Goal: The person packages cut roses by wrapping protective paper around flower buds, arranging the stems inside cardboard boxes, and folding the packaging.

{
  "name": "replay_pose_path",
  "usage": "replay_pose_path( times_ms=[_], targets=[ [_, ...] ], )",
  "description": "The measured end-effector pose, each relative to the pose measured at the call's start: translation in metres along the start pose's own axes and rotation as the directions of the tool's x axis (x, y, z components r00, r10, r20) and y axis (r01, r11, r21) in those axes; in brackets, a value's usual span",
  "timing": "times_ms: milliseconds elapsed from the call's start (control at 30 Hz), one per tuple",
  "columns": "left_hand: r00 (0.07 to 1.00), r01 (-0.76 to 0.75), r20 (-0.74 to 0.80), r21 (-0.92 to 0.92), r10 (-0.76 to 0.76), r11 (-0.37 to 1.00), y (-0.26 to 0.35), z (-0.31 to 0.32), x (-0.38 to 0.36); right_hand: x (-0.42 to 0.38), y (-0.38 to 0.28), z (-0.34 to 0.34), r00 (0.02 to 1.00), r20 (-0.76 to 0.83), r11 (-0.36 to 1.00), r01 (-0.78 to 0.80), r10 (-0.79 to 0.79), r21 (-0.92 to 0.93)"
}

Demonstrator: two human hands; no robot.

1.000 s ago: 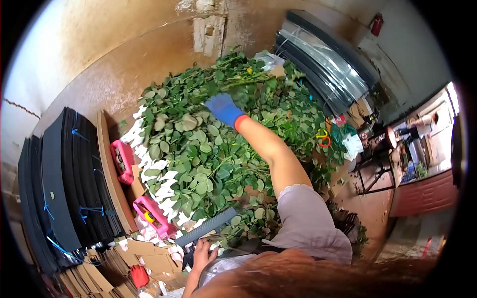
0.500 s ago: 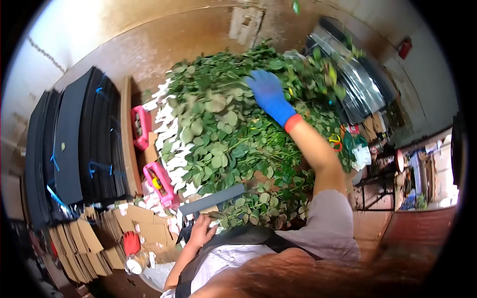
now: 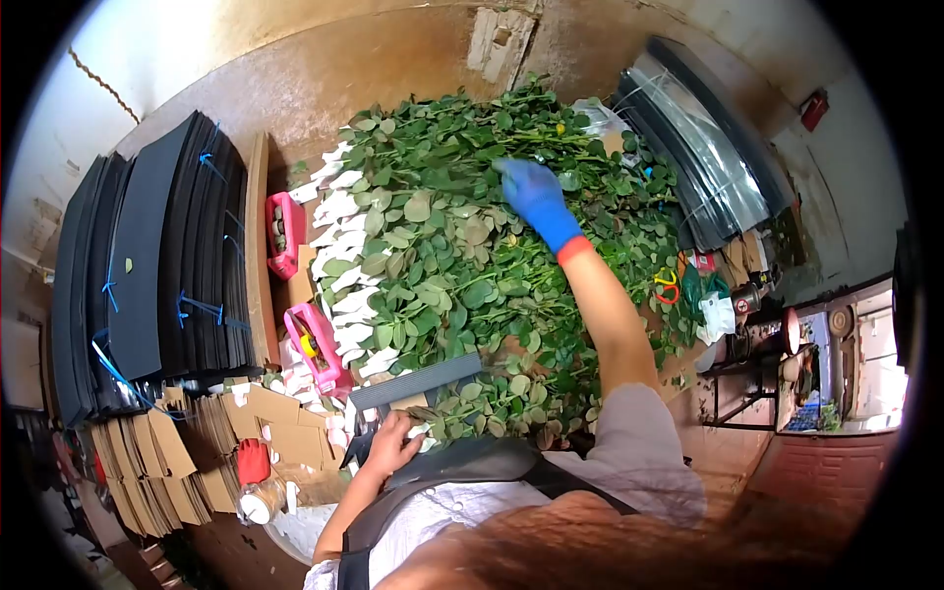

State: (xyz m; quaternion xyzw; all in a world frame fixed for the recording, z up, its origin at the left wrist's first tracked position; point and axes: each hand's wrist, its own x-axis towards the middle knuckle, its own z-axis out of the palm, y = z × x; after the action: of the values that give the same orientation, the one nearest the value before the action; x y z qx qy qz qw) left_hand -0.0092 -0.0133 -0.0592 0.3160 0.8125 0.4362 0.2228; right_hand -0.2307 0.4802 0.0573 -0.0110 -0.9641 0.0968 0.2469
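Observation:
A broad heap of cut leafy stems (image 3: 472, 236) covers the table in front of me. My right hand (image 3: 536, 200), in a blue knitted glove with a red cuff, is over the far middle of this foliage. Its fingers are bent down among the leaves, and their blurred tips hide whatever they grip. Bare, my left hand (image 3: 393, 447) is at the near table edge with curled fingers, beside a few leaves and a grey ridged strip (image 3: 416, 381). What lies under those fingers is hidden. White wrapped pieces (image 3: 352, 265) line the left side of the heap.
Two pink holders (image 3: 318, 347) stand left of the heap, near stacked black sheets (image 3: 162, 265) and folded cardboard (image 3: 280, 428). A red glove (image 3: 253, 460) lies by a jar (image 3: 261, 501). Scissors (image 3: 667, 286) and clear plastic sleeves (image 3: 698, 147) are at the right.
My right hand has gone from spread fingers to bent ones, sinking slightly into the foliage. Leaves blurred in motion at the upper right are now still. My left hand stays almost in place.

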Motion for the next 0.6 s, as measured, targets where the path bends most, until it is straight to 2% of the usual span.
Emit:
replay_pose_path(
  times_ms=[100,200,300,367,400,500,533,600],
  targets=[
    [1.0,-0.001,0.023,0.051,0.0,0.999,0.001,-0.002,0.0,0.037,0.031,0.039,0.939,0.079,0.942,-0.336,0.334,0.017],
    [1.0,0.016,0.014,0.039,-0.016,0.999,0.001,-0.001,0.001,0.011,0.028,0.072,0.893,0.222,0.856,-0.265,0.391,-0.444],
    [0.999,0.032,0.003,0.047,-0.032,0.998,0.0,0.001,-0.001,-0.006,0.02,0.054,0.961,0.273,0.963,0.038,0.038,-0.269],
    [0.999,0.032,-0.003,0.043,-0.032,0.999,0.004,-0.001,0.001,-0.037,0.019,0.047,0.974,0.079,0.977,0.209,-0.211,0.037],
    [0.993,0.113,0.026,0.002,-0.113,0.994,0.008,-0.002,0.001,-0.052,0.016,0.043,0.976,0.111,0.977,0.172,-0.186,0.128],
    [1.0,0.0,0.002,0.037,0.0,0.999,0.0,0.0,0.001,-0.054,0.017,0.002,0.957,0.272,0.993,0.083,-0.102,0.082],
    [1.0,0.024,0.006,0.011,-0.025,1.0,0.004,-0.001,0.001,-0.048,0.01,-0.014,0.992,-0.003,0.989,0.123,-0.124,0.081],
    [1.0,-0.003,0.016,0.02,0.003,1.0,0.003,-0.002,0.003,-0.03,-0.025,-0.07,0.965,-0.2,0.98,0.186,-0.17,0.067]
  ],
)
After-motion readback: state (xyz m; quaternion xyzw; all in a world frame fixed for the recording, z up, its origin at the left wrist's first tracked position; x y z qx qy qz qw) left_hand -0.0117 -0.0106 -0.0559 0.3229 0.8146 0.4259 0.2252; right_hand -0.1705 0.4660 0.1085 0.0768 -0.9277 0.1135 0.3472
